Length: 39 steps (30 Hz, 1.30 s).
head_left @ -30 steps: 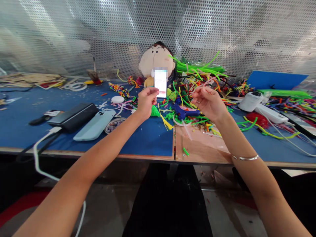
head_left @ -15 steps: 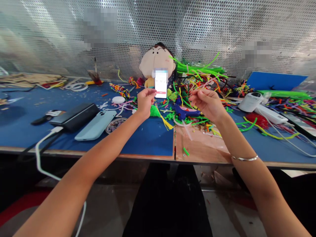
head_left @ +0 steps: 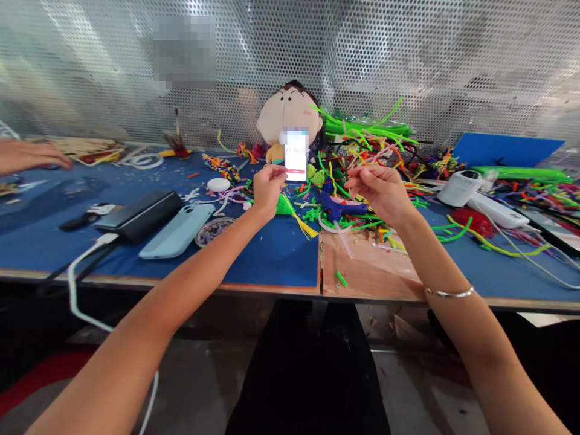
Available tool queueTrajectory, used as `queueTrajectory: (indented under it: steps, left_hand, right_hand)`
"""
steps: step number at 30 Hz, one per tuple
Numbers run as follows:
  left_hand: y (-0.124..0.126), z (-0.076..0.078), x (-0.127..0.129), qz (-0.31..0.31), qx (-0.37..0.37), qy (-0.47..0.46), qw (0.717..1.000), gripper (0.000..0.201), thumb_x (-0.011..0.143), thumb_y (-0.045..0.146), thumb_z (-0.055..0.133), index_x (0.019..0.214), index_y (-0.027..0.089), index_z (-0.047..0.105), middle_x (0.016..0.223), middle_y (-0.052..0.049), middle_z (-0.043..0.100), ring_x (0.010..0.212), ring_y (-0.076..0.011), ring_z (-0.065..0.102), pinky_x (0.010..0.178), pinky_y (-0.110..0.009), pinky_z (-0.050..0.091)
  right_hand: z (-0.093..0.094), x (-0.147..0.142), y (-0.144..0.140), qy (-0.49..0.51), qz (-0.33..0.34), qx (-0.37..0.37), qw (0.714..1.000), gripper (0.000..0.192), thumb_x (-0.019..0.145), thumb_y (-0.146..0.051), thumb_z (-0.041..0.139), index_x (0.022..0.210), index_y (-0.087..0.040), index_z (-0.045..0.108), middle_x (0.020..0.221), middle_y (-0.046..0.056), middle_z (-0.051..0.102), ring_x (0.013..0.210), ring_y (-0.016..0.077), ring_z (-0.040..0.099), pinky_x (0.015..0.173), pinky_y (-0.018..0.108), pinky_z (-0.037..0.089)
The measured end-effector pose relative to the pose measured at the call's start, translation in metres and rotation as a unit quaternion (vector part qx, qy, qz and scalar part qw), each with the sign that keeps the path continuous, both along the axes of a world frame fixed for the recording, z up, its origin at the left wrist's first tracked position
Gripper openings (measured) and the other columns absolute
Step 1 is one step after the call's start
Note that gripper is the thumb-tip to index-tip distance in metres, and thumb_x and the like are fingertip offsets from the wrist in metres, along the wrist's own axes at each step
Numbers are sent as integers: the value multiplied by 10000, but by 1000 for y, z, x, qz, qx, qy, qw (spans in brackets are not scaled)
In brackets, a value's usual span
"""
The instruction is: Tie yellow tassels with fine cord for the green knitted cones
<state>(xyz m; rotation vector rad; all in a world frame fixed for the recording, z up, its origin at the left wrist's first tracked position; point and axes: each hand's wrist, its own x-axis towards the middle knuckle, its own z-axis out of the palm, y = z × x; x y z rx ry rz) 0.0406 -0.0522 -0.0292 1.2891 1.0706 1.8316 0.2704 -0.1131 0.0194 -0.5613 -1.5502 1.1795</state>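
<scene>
By the left hand, a phone glows bright white.

The tabletop is blue, the wall silver with a pattern of dark dots. The phone screen shows white and red, the glue gun deep blue and pink, the tassel yellow, the cable white, the bracelet silver.

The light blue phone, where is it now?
Head view, left side: the phone lies on the blue tabletop, between the black power bank and the round dish.
</scene>
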Motion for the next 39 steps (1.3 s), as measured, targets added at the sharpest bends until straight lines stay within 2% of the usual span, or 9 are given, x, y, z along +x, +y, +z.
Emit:
queueTrajectory:
  steps: [10,16,20,24,26,28,30,32,39]
  left_hand:
    - [-6,-2,5,-21,54,46,997,123,666,94,645,753,173,608,702,14,614,675,-99,568,609,-196,417]
    - [-29,5,19,-103,87,82,987,149,686,194,697,821,188,636,696,10,629,619,-93,550,558,-193,406]
    - [-42,10,29,-164,114,133,971,156,715,227,692,857,190,639,741,-6,641,659,-99,571,581,-198,434]
    - [-50,16,38,-201,110,146,962,185,708,213,692,879,179,629,730,-3,636,600,-88,557,533,-197,429]
    - [-52,19,43,-212,109,155,959,177,701,201,693,862,169,625,727,-2,642,601,-90,572,544,-201,451]
    - [-52,22,48,-207,122,165,957,162,699,202,696,837,160,621,733,-2,653,658,-102,610,618,-216,492]
    - [-49,25,53,-192,145,170,955,167,690,206,705,821,153,617,756,-3,663,735,-115,637,696,-230,510]
    - [-47,28,58,-187,157,169,955,174,683,197,708,821,152,612,761,0,663,749,-117,642,692,-225,512]
    - [-44,21,66,-207,144,116,961,257,706,164,681,939,182,574,723,16,672,702,-108,642,634,-213,503]
  right_hand:
    - [-3,-1,0,-43,-15,17,999,323,733,-490,694,733,-167,686,597,-17,616,547,62,549,560,184,467]
    - [-8,-5,2,-83,-29,48,995,326,733,-461,707,628,-158,648,668,-23,542,598,46,520,577,168,448]
    - [-11,-9,2,-83,6,5,997,382,743,-497,680,618,-152,572,701,4,591,579,59,533,541,187,445]
    - [-18,-12,4,-88,23,-24,996,384,783,-513,633,657,-162,543,461,-57,482,395,43,394,399,179,306]
    - [-22,-14,6,-86,7,-18,996,391,779,-498,646,629,-151,547,409,-80,409,372,27,310,381,178,232]
    - [-27,-15,9,-75,-13,-15,997,424,751,-492,676,562,-143,526,409,-74,409,384,21,301,386,185,202]
    - [-30,-17,11,-53,-28,-18,998,458,723,-494,699,511,-143,494,427,-61,433,402,22,328,394,191,202]
    - [-32,-18,12,-29,-27,-30,999,451,708,-494,710,516,-145,498,445,-58,445,412,26,343,403,194,218]
    - [-37,-21,12,22,42,-107,993,346,726,-428,711,608,-158,530,490,-60,485,433,36,375,445,190,303]
